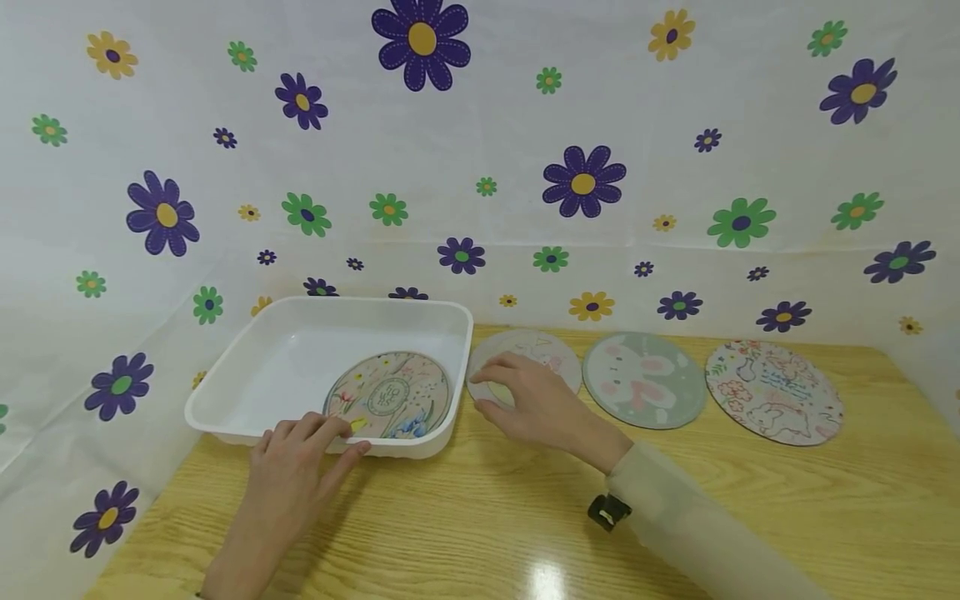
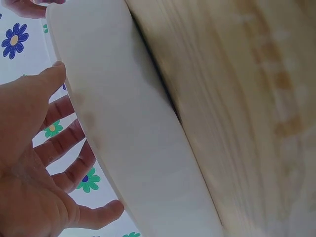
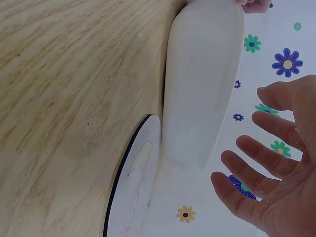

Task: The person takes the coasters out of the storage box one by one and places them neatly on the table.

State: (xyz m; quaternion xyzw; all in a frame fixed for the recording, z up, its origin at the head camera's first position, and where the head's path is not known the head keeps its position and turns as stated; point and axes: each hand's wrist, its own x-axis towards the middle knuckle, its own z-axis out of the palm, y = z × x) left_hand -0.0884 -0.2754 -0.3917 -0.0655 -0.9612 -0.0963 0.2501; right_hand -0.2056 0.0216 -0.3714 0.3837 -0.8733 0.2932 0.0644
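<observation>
A white plastic tray stands on the left, with a round floral mat lying in its right part. My left hand rests at the tray's near rim, thumb touching the edge and fingers spread over it. My right hand hovers over a pale round mat just right of the tray. In the right wrist view, the right hand's fingers are spread and hold nothing. That pale mat lies flat, its dark underside edge showing close to the tray wall.
A green round mat with a white rabbit and a pink-and-white printed round mat lie in a row to the right. They rest on a wood-grain table. A flower-printed white sheet hangs behind and at the sides.
</observation>
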